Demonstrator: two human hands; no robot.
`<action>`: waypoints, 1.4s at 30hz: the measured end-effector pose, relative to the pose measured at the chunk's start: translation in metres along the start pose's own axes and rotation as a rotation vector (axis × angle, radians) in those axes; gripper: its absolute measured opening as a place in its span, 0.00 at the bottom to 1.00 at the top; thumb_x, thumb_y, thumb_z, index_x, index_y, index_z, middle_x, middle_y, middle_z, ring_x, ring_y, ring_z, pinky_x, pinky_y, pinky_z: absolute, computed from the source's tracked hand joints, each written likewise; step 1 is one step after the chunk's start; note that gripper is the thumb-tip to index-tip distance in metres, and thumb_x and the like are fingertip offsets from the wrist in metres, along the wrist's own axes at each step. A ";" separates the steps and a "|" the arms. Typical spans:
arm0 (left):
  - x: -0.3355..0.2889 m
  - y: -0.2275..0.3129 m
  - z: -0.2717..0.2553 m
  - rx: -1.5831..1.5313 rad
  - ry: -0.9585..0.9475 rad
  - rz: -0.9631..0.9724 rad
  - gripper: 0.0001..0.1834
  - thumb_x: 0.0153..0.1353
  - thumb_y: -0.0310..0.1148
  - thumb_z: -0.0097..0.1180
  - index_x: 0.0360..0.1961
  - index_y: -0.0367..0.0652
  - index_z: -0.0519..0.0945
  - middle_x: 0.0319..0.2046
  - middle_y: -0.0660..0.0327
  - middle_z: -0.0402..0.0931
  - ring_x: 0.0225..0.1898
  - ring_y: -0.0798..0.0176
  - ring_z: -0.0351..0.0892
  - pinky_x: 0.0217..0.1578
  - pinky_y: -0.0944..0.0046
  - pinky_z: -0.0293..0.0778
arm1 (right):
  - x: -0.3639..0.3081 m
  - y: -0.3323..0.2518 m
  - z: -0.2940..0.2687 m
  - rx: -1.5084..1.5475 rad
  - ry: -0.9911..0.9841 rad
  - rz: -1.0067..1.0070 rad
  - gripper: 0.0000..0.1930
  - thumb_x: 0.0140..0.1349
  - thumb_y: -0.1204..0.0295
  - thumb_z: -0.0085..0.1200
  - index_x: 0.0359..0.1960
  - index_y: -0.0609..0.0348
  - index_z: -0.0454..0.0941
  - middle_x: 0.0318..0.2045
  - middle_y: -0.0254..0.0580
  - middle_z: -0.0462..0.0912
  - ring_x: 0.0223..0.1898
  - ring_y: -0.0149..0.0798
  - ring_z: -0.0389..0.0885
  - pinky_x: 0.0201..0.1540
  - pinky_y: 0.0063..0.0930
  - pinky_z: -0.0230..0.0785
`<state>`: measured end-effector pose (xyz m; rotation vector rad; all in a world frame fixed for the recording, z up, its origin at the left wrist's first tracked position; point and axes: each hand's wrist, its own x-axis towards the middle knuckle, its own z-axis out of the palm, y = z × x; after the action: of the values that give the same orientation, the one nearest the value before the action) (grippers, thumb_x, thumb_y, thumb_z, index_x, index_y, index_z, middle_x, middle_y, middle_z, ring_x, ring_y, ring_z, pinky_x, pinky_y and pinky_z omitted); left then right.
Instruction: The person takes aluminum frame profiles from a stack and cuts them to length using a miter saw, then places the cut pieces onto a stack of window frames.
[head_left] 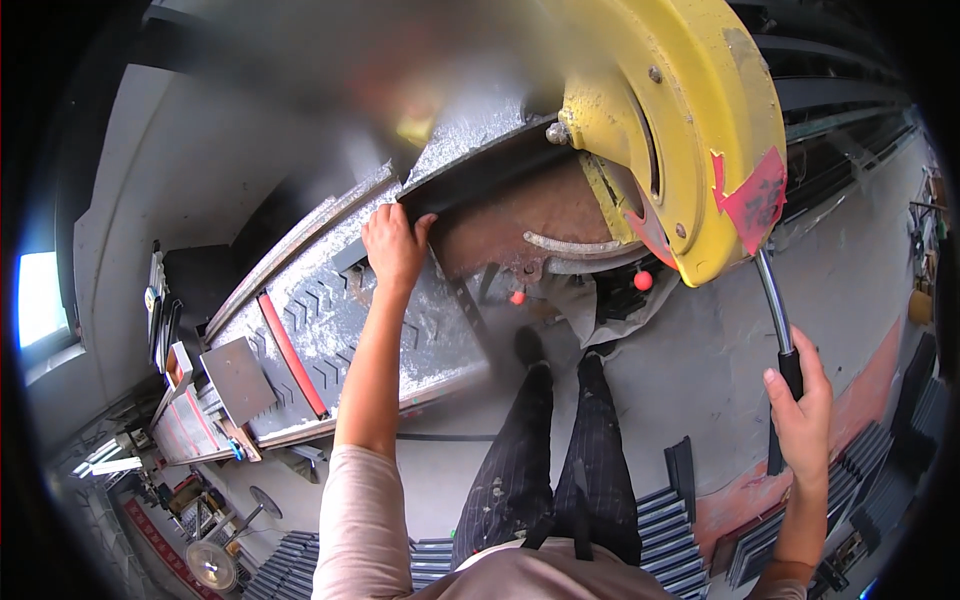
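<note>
My right hand [805, 405] is wrapped round the black grip of a metal lever handle [772, 300]. The lever comes out of the lower end of a large yellow blade guard [715, 110], part of a cutting saw, which bears a pink arrow-shaped sticker [755, 200]. On the saw's metal table, my left hand [395, 245] is closed over the end of a dark profile bar [490, 175], fingers on top and thumb out along it. From there the bar runs right toward the guard. The blade's cutting edge cannot be made out.
White dust coats the slotted work table [385, 345], crossed by a red strip [292, 355]. Red knobs [642, 281] sit below the saw's base. Stacked dark profiles [670, 545] lie on the floor near my legs. A pedestal fan [212, 565] stands at the lower left.
</note>
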<state>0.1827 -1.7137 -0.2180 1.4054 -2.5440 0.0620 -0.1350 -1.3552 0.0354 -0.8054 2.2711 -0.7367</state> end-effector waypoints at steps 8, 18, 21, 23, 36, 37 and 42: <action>-0.002 -0.001 0.001 -0.009 -0.051 -0.013 0.24 0.60 0.50 0.61 0.37 0.35 0.75 0.38 0.49 0.74 0.45 0.44 0.74 0.48 0.49 0.67 | 0.000 0.014 0.007 0.062 -0.016 0.128 0.24 0.64 0.77 0.55 0.62 0.70 0.68 0.43 0.37 0.77 0.41 0.27 0.72 0.48 0.20 0.68; 0.001 -0.004 0.002 -0.025 -0.036 0.019 0.24 0.59 0.49 0.63 0.34 0.35 0.74 0.35 0.49 0.74 0.42 0.44 0.75 0.45 0.49 0.69 | 0.000 0.019 0.008 0.067 -0.002 0.169 0.25 0.64 0.76 0.55 0.63 0.70 0.67 0.50 0.43 0.77 0.48 0.31 0.74 0.55 0.25 0.66; 0.001 -0.004 0.000 -0.032 -0.054 0.020 0.24 0.59 0.49 0.63 0.34 0.34 0.75 0.35 0.49 0.74 0.41 0.43 0.75 0.44 0.49 0.69 | -0.001 0.023 0.008 0.053 0.005 0.173 0.26 0.64 0.76 0.56 0.63 0.72 0.67 0.53 0.47 0.77 0.53 0.35 0.74 0.60 0.28 0.64; 0.001 -0.004 0.000 -0.037 -0.053 0.023 0.24 0.59 0.49 0.63 0.34 0.34 0.74 0.35 0.49 0.74 0.41 0.43 0.75 0.43 0.49 0.69 | -0.002 0.026 0.008 0.027 0.011 0.172 0.26 0.64 0.75 0.56 0.63 0.73 0.66 0.55 0.50 0.76 0.56 0.37 0.73 0.63 0.30 0.62; -0.001 -0.003 0.002 -0.025 -0.037 0.022 0.24 0.60 0.49 0.62 0.35 0.35 0.74 0.35 0.49 0.75 0.41 0.44 0.75 0.44 0.49 0.69 | 0.000 0.029 0.013 0.034 0.002 0.162 0.25 0.65 0.76 0.55 0.63 0.71 0.67 0.51 0.46 0.77 0.50 0.34 0.74 0.58 0.27 0.65; -0.001 -0.003 0.003 -0.025 -0.037 0.019 0.24 0.60 0.49 0.62 0.35 0.35 0.74 0.35 0.49 0.75 0.41 0.44 0.75 0.44 0.49 0.69 | 0.000 0.029 0.013 0.036 -0.001 0.162 0.25 0.65 0.76 0.55 0.63 0.71 0.67 0.51 0.45 0.77 0.49 0.33 0.74 0.57 0.26 0.65; -0.001 -0.002 0.001 -0.016 -0.042 0.009 0.24 0.60 0.49 0.62 0.35 0.35 0.74 0.35 0.49 0.75 0.42 0.44 0.75 0.44 0.49 0.69 | 0.001 0.033 0.015 0.028 0.012 0.133 0.25 0.64 0.76 0.55 0.63 0.71 0.67 0.50 0.44 0.77 0.49 0.32 0.74 0.56 0.25 0.65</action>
<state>0.1850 -1.7139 -0.2200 1.4032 -2.5786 0.0136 -0.1367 -1.3390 0.0033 -0.6319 2.2941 -0.7123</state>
